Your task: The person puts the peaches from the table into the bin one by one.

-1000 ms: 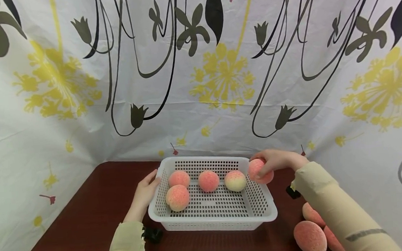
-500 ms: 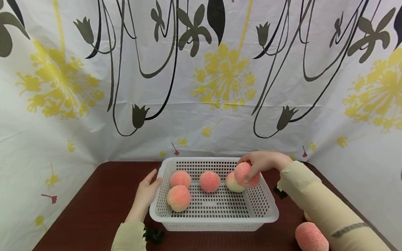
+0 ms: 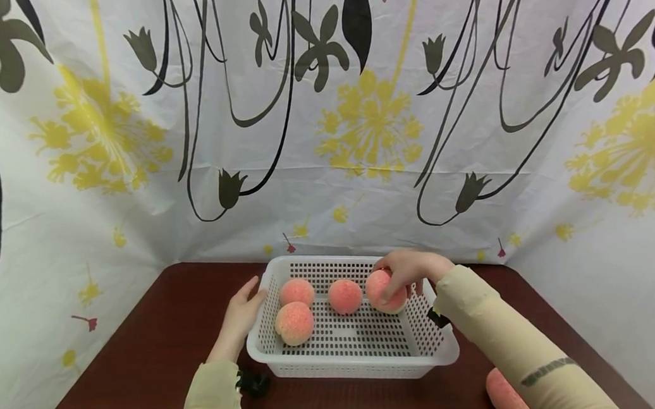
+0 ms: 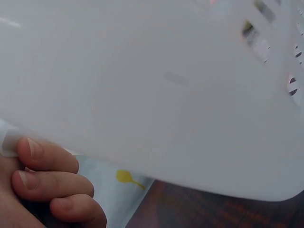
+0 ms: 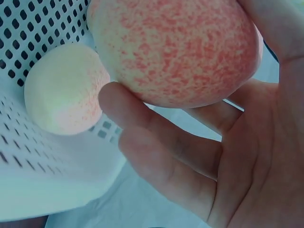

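A white perforated basket [image 3: 344, 363] stands on the dark table, with several pink peaches in it, including a front-left peach [image 3: 294, 324], a back-left peach [image 3: 297, 293] and a middle peach [image 3: 345, 296]. My left hand [image 3: 241, 315] grips the left rim; the left wrist view shows curled fingers [image 4: 52, 183] beside the wall. My right hand [image 3: 409, 270] holds a red-speckled peach [image 3: 381, 289] over the basket's right part. Below the held peach, a pale yellow peach [image 5: 66, 90] lies in the basket, mostly hidden in the head view.
To the right of the basket, another peach [image 3: 506, 395] lies on the table [image 3: 128, 370], partly covered by the right sleeve. A white curtain [image 3: 294, 137] with flower prints hangs behind and on both sides.
My right hand has carried its peach leftward from the basket's right rim to above the pale peach. The left hand keeps its place at the rim.
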The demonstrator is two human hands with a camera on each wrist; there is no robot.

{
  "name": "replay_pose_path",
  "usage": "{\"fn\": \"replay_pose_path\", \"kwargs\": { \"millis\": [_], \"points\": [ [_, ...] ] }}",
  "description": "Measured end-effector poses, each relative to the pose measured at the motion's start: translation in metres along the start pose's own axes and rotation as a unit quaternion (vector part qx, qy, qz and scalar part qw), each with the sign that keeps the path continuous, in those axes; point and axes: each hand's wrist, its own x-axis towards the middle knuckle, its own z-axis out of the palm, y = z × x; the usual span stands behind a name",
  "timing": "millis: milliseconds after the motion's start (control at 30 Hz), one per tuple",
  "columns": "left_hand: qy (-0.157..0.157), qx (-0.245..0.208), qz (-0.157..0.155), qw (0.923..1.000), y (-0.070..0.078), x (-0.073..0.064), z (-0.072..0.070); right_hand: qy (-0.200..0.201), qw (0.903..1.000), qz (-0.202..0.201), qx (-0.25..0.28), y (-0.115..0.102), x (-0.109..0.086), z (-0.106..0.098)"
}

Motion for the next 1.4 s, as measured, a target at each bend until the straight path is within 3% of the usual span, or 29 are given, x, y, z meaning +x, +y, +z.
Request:
{"fn": "replay_pose_path", "kwargs": {
  "millis": [400, 700, 1400],
  "points": [
    [0.004, -0.008, 0.005, 0.9999, -0.001, -0.002, 0.001, -0.011, 0.9988, -0.028, 0.04, -0.014, 0.014, 0.017],
    [0.006, -0.005, 0.015, 0.9999, -0.002, 0.002, 0.003, -0.008, 0.9996, -0.017, 0.022, -0.021, 0.027, 0.028],
    [0.002, -0.014, 0.002, 0.9999, -0.002, 0.001, 0.001, -0.018, 0.9978, -0.055, 0.031, -0.036, 0.047, 0.044]
  ]
}}
